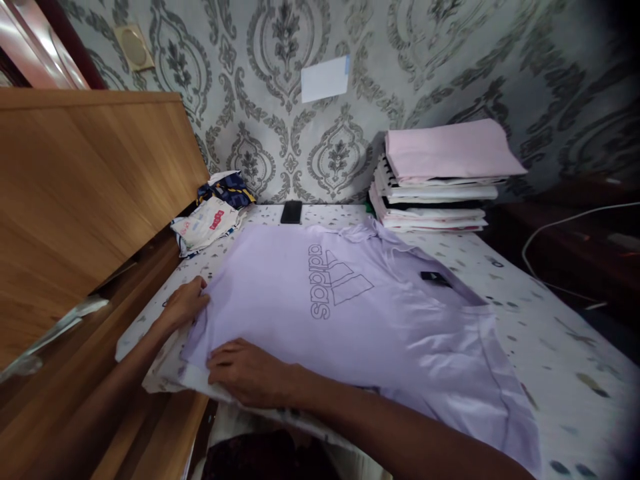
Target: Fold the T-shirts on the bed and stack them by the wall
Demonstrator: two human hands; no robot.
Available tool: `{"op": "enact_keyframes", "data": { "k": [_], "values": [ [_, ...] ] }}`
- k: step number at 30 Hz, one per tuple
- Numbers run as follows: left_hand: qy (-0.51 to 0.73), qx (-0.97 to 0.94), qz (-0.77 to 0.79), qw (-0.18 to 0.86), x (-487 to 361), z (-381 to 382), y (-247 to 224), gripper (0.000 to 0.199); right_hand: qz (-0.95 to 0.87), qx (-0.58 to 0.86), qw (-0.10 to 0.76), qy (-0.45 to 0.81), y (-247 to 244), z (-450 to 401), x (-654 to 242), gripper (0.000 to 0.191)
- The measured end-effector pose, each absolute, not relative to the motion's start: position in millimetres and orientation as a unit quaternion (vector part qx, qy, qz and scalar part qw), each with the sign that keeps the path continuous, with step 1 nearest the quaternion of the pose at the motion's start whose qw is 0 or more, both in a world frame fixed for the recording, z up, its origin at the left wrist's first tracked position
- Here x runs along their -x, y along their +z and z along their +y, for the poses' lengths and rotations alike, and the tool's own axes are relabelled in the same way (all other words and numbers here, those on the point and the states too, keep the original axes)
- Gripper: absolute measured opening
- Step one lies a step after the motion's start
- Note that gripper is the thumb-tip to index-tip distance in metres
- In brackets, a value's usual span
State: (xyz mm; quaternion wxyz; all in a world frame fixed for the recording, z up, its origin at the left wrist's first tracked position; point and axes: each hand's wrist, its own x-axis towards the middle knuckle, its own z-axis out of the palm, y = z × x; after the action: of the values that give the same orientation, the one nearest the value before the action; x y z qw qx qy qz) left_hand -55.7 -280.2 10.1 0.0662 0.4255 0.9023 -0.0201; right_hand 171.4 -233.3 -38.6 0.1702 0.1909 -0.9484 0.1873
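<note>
A lilac T-shirt with an outlined adidas logo lies spread on a white patterned sheet, its collar to the right and its hem to the left. At the far corner of the hem, my left hand is closed, fingertips pinching the edge. Nearer to me, my right hand rests on the shirt close to the hem, its curled fingers gripping the fabric. My right forearm crosses over the shirt's near side and covers part of it. A dark label shows inside the collar.
Folded clothes form a stack at the back right, pink on top. A black phone lies near the wall. Small printed garments sit by the wooden panel at left. A white cable hangs at the right.
</note>
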Motion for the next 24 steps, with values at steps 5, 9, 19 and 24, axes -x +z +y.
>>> {"op": "enact_keyframes", "data": {
  "k": [5, 9, 19, 24],
  "values": [
    [-0.065, -0.398, 0.914, 0.031, 47, -289, 16, 0.029, -0.949, -0.226, 0.165, 0.145, -34, -234, -176, 0.017],
    [-0.02, -0.426, 0.902, 0.072, 41, -301, 15, 0.033, -0.948, -0.242, 0.166, 0.122, -33, -233, -177, 0.022],
    [0.06, -0.44, 0.854, 0.272, 51, -351, 14, 0.049, -0.958, -0.14, 0.218, 0.126, -29, -240, -180, 0.026],
    [0.0, -0.476, 0.877, 0.067, 29, -321, 23, 0.045, -0.967, -0.13, 0.186, 0.113, -32, -242, -181, 0.018]
  ]
}}
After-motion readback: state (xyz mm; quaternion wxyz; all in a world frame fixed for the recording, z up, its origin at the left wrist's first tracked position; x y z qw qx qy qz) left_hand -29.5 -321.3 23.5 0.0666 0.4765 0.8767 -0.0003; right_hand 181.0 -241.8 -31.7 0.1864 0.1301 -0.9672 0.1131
